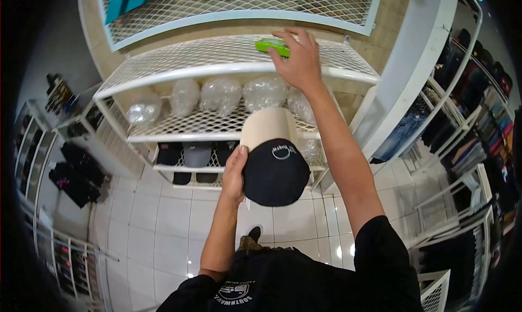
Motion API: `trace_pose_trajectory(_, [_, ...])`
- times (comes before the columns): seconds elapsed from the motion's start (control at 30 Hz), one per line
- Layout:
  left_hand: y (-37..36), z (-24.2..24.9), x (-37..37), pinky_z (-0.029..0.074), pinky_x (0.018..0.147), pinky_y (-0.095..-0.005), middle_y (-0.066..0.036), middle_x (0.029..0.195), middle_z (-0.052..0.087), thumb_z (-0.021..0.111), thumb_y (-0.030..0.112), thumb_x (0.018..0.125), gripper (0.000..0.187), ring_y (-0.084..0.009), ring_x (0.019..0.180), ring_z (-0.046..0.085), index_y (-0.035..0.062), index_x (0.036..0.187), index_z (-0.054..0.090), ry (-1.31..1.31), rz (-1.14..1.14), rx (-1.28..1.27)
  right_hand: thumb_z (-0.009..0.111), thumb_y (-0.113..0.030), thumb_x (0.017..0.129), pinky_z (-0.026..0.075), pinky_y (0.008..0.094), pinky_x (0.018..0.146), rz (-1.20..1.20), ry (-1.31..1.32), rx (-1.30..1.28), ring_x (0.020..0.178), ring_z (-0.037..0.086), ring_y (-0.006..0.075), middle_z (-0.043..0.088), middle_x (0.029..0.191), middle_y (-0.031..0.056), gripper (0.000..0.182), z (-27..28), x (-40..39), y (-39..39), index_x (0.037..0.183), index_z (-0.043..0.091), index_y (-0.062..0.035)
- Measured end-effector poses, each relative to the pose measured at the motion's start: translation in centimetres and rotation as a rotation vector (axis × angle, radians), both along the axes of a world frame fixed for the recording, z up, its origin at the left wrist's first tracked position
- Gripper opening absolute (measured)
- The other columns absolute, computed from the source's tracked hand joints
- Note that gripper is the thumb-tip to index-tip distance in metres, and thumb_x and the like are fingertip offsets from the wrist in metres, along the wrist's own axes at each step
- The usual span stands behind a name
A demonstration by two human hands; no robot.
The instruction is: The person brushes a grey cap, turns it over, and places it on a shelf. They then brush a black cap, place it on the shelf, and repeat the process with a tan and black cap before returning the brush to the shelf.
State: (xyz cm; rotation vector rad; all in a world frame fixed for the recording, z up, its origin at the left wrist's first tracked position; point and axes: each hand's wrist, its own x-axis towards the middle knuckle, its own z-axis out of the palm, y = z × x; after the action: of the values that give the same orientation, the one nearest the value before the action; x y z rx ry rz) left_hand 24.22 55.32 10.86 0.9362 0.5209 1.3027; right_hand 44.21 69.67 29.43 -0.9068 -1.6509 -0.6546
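Observation:
My left hand (234,173) is closed on the left side of a baseball cap with a black crown (276,176) and a beige brim (267,126). The cap's brim points away from me, and a light round emblem shows on the black front. At the top shelf, my right hand (300,56) has its thumb and fingers around a small bright green oblong thing (266,45), which looks like a brush; its underside is hidden. That green thing is at the mesh surface of the shelf.
The white mesh rack (179,72) stands in front of me, with several clear plastic-wrapped forms (220,93) on its middle level. More caps, one of them grey (197,155), sit lower down. Clothes racks (476,149) line the right side; a white post (405,78) rises beside the rack.

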Motion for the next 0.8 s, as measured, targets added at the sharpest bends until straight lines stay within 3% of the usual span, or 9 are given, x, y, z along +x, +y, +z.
trace_pose_trajectory(0.07, [1.5,0.8,1.2,0.049,0.098,-0.0282,-0.009,0.127,0.065,0.049,0.031,0.109,0.044,-0.0148,0.112,0.062,-0.0013,0.138,0.054,0.008,-0.022,-0.074,0.074,-0.034,0.086,0.046,0.0504,0.098,-0.071,-0.062,-0.014,0.111,0.06,0.0389,0.065,0.118,0.0187,0.04,-0.1,-0.5,2.9,0.119,0.072,-0.0128])
trace_pose_trajectory(0.13, [3.3,0.3,1.3,0.046,0.102,-0.0283,-0.009,0.127,0.065,0.05,0.03,0.108,0.045,-0.0149,0.113,0.061,-0.0018,0.139,0.054,0.102,-0.104,-0.078,0.073,-0.044,0.086,0.046,0.051,0.101,-0.192,-0.016,-0.392,0.118,0.059,0.0414,0.064,0.127,0.0209,0.049,-0.1,-1.0,3.9,0.126,0.07,-0.0146])
trace_pose_trajectory(0.17, [4.2,-0.2,1.4,0.045,0.102,-0.0282,-0.009,0.127,0.065,0.05,0.03,0.108,0.044,-0.0149,0.114,0.061,-0.0019,0.139,0.054,0.126,-0.127,-0.078,0.067,-0.053,0.088,0.047,0.0504,0.105,-0.115,-0.03,-0.667,0.124,0.058,0.04,0.06,0.135,0.0248,0.063,0.9,-0.2,3.7,0.138,0.062,-0.0149])
trace_pose_trajectory(0.27, [7.4,-2.3,1.7,0.046,0.1,-0.028,-0.008,0.126,0.066,0.05,0.028,0.108,0.041,-0.0144,0.113,0.061,-0.0017,0.136,0.057,0.079,-0.308,-0.117,0.065,-0.054,0.089,0.047,0.048,0.106,-0.064,-0.02,-0.677,0.121,0.06,0.0372,0.064,0.127,0.0253,0.065,0.7,-0.1,3.9,0.137,0.062,-0.0113])
trace_pose_trajectory(0.33, [9.1,-3.1,2.9,0.046,0.1,-0.0278,-0.006,0.124,0.066,0.052,0.026,0.107,0.037,-0.0125,0.111,0.061,-0.0004,0.132,0.059,0.036,-0.386,-0.176,0.072,-0.046,0.086,0.05,0.044,0.1,-0.12,-0.007,-0.497,0.109,0.066,0.0388,0.069,0.117,0.024,0.055,-0.1,-0.5,4.2,0.125,0.069,-0.0062])
trace_pose_trajectory(0.5, [11.5,-5.0,6.1,0.046,0.101,-0.0277,-0.007,0.125,0.066,0.057,0.024,0.105,0.035,-0.0133,0.115,0.061,0.0001,0.131,0.061,0.094,-0.538,-0.335,0.079,-0.04,0.082,0.052,0.0435,0.089,-0.105,0.084,-0.392,0.097,0.067,0.0349,0.07,0.106,0.019,0.056,-0.6,-0.5,2.8,0.124,0.069,-0.0045])
trace_pose_trajectory(0.57, [11.2,-4.9,7.5,0.046,0.101,-0.0285,-0.008,0.126,0.066,0.057,0.023,0.105,0.035,-0.0142,0.116,0.061,-0.0003,0.131,0.06,0.059,-0.699,-0.351,0.083,-0.033,0.077,0.049,0.0459,0.088,0.09,0.072,-0.05,0.099,0.062,0.0343,0.064,0.106,0.0162,0.065,-1.7,0.1,1.7,0.134,0.063,-0.008])
trace_pose_trajectory(0.67, [9.8,-4.0,8.8,0.048,0.102,-0.0308,-0.009,0.128,0.065,0.055,0.023,0.106,0.036,-0.0163,0.117,0.062,-0.0016,0.133,0.059,0.095,-0.706,-0.348,0.088,-0.025,0.073,0.051,0.0445,0.085,-0.078,0.255,-0.06,0.097,0.062,0.0339,0.063,0.109,0.0151,0.066,-4.9,0.9,-5.3,0.132,0.063,-0.0103])
trace_pose_trajectory(0.8, [7.5,-5.9,9.2,0.049,0.103,-0.0336,-0.013,0.13,0.063,0.053,0.025,0.107,0.04,-0.0193,0.118,0.063,-0.0033,0.136,0.055,0.03,-0.818,-0.442,0.088,-0.014,0.075,0.054,0.0383,0.088,-0.306,0.449,-0.432,0.103,0.068,0.0318,0.066,0.117,0.0168,0.069,-13.0,2.5,-18.3,0.137,0.059,-0.0054])
